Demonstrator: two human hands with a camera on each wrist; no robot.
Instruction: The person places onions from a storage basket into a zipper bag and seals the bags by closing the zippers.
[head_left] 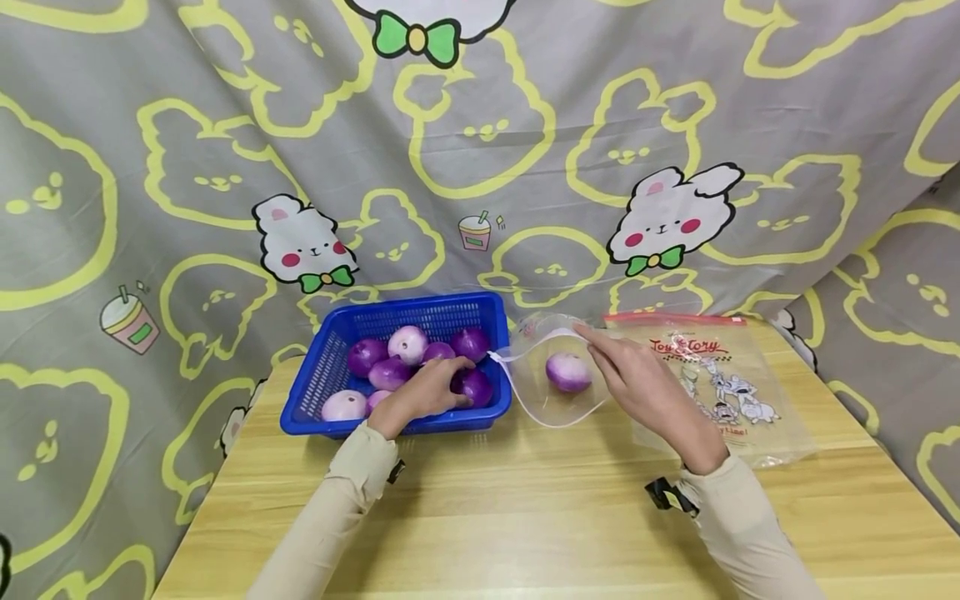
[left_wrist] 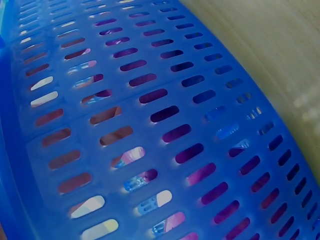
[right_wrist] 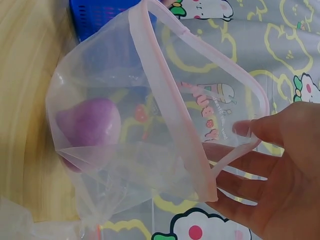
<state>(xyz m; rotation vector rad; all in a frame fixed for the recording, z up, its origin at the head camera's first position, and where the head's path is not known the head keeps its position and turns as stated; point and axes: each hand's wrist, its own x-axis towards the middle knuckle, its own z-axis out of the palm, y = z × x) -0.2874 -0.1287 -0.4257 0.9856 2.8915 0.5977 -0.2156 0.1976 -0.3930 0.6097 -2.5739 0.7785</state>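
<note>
My left hand [head_left: 429, 389] reaches into the blue basket [head_left: 315, 367], its fingers and thumb curled round a dark purple onion [head_left: 478, 388] at the front right corner. Several other purple and pale onions [head_left: 389, 374] lie about it. In the left wrist view the slotted basket wall [left_wrist: 165, 95] hides that hand. To the right of the basket, a clear zip bag [head_left: 536, 400] stands with its mouth wide apart. One purple-and-white onion [right_wrist: 95, 130] sits inside it. My right hand [right_wrist: 280, 175] pinches the bag's pink-edged rim between thumb and fingers.
A second, flat bag [head_left: 750, 417] with a red zip and printed cartoon figures lies at the right, partly behind my right forearm. Beneath everything is a wooden table [head_left: 525, 517]. A patterned grey curtain [head_left: 480, 167] hangs along the table's back edge.
</note>
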